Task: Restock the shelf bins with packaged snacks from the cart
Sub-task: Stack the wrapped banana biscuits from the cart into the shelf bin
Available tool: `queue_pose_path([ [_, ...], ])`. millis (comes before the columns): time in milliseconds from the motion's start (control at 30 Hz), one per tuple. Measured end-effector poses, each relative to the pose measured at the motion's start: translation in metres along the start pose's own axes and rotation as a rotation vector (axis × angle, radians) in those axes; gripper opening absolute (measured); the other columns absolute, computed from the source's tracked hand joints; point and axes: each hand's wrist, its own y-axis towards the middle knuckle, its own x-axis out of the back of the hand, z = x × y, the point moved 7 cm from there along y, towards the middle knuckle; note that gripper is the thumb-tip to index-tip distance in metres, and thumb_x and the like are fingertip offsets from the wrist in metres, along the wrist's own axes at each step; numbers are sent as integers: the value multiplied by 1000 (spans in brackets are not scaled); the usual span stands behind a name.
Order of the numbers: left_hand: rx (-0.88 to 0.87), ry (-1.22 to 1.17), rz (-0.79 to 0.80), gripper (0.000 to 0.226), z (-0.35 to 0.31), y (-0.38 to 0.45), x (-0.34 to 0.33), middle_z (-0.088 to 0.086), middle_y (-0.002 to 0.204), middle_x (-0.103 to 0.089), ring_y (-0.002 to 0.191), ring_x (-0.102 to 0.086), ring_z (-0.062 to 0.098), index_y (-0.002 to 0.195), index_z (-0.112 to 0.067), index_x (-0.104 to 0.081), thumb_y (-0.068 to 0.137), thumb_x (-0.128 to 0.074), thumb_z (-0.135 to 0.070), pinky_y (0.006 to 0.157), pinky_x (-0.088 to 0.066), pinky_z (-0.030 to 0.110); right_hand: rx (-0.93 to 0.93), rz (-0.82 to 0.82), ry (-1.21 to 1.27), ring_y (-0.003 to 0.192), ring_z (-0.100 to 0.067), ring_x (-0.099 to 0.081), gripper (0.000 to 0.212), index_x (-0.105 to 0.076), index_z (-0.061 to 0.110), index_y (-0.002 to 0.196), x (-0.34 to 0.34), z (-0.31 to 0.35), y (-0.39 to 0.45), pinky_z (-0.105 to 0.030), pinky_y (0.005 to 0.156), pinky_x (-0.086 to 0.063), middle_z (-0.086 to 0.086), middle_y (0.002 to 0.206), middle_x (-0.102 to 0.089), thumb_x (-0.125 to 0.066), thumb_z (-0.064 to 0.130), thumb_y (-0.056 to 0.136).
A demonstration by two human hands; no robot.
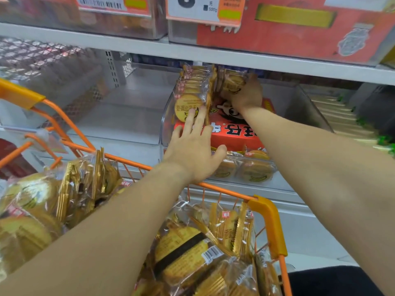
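A clear shelf bin [165, 116] holds an upright row of round yellow biscuit packets [188, 97] resting on an orange-red carton [233, 131]. My left hand [193, 146] is spread flat, its fingertips pressing the front packet of that row. Deeper in the bin, under the shelf above, my right hand [245, 95] is closed around a few more biscuit packets [230, 82]. An orange cart [271, 221] below my arms is piled with the same clear-wrapped biscuit packets [183, 253].
An empty clear bin [119, 107] stands to the left of the filled one. More biscuit packets [254, 169] lie below the carton at the bin front. Cream-coloured packs [337, 116] fill the bin to the right. The upper shelf carries price tags [203, 9] and a red box [288, 33].
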Motion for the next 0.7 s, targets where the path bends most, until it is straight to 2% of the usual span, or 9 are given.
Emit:
queue_pose_path([
  [133, -2, 1, -3, 63, -1, 0, 0, 3, 166, 13, 152, 16, 19, 150, -18, -34, 98, -33, -54, 123, -8, 48, -4, 42, -319, 141, -36, -37, 107, -30, 8, 149, -14, 1, 7, -48, 111, -39, -17, 152, -39, -75, 68, 72],
  [200, -4, 3, -2, 63, -1, -1, -1, 3, 166, 13, 152, 16, 19, 150, -18, -34, 99, -32, -54, 123, -7, 48, -51, 50, -407, 140, -36, -37, 110, -30, 7, 148, -16, 0, 9, -47, 110, -39, -18, 152, -38, -72, 73, 71],
  [267, -4, 1, -7, 63, 0, 0, -1, 3, 166, 13, 152, 16, 19, 150, -18, -34, 99, -32, -54, 123, -7, 48, -2, 138, -351, 131, -30, -49, 97, -41, 7, 143, -20, 2, 11, -41, 103, -47, -13, 142, -49, -77, 65, 73],
  [333, -6, 4, -15, 63, 1, 0, 0, 3, 166, 12, 152, 15, 19, 150, -17, -35, 98, -32, -54, 123, -7, 48, 32, 213, -256, 113, -21, -60, 67, -57, 10, 129, -19, 2, 14, -27, 81, -50, -6, 123, -62, -81, 46, 78],
  [400, -9, 9, -19, 63, 0, 0, -1, 3, 166, 12, 152, 15, 20, 149, -17, -35, 98, -32, -54, 123, -8, 49, 6, 167, -246, 105, -20, -65, 47, -65, 8, 118, -14, -2, 19, -23, 69, -47, -5, 113, -67, -80, 32, 81],
  [467, -11, 11, -20, 62, 0, 0, -1, 3, 166, 11, 152, 14, 20, 149, -17, -36, 98, -32, -54, 123, -9, 49, 11, 56, -277, 100, -20, -67, 34, -69, 5, 107, -8, -1, 18, -26, 70, -52, -8, 106, -70, -77, 26, 82],
  [567, -9, 15, -25, 61, 1, 0, -1, 3, 166, 11, 152, 14, 20, 148, -18, -36, 98, -33, -54, 122, -8, 48, -5, -40, -182, 99, -22, -69, 33, -70, 5, 104, -13, -3, 13, -32, 76, -58, -9, 105, -72, -77, 26, 80],
  [633, -10, 17, -31, 61, 1, 0, -2, 3, 167, 10, 152, 14, 19, 148, -18, -37, 98, -33, -54, 122, -8, 48, -20, -52, -98, 103, -23, -68, 43, -68, 4, 110, -14, -3, 10, -31, 78, -57, -10, 111, -71, -80, 28, 78],
  [700, -14, 14, -29, 61, 1, 0, -2, 3, 167, 10, 152, 14, 19, 148, -19, -36, 98, -33, -54, 122, -8, 48, -16, -25, -118, 111, -25, -65, 54, -63, 2, 119, -14, -3, 12, -33, 85, -57, -12, 118, -68, -80, 33, 78],
])
